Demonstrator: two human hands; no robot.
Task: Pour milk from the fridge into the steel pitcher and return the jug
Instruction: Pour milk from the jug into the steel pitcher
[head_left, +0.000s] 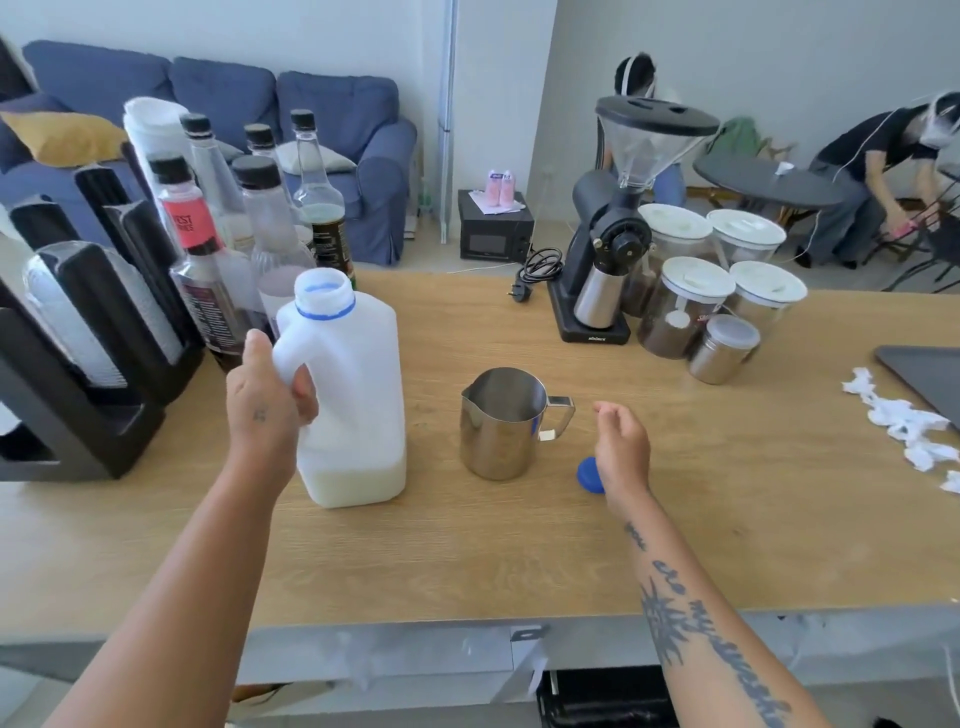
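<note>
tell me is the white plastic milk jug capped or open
Open: the white plastic milk jug has a bare mouth, and its blue cap lies on the wooden counter.

Left hand (270, 395) grips the uncapped milk jug (348, 395) beside the steel pitcher (501, 423), seemingly empty.

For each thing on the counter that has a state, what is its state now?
milk jug: uncapped, upright, little milk left
blue cap: off, lying on the counter
steel pitcher: upright, contents unclear
left hand: gripping the jug handle
right hand: free, beside the cap
white-lidded jars: lids on
</note>
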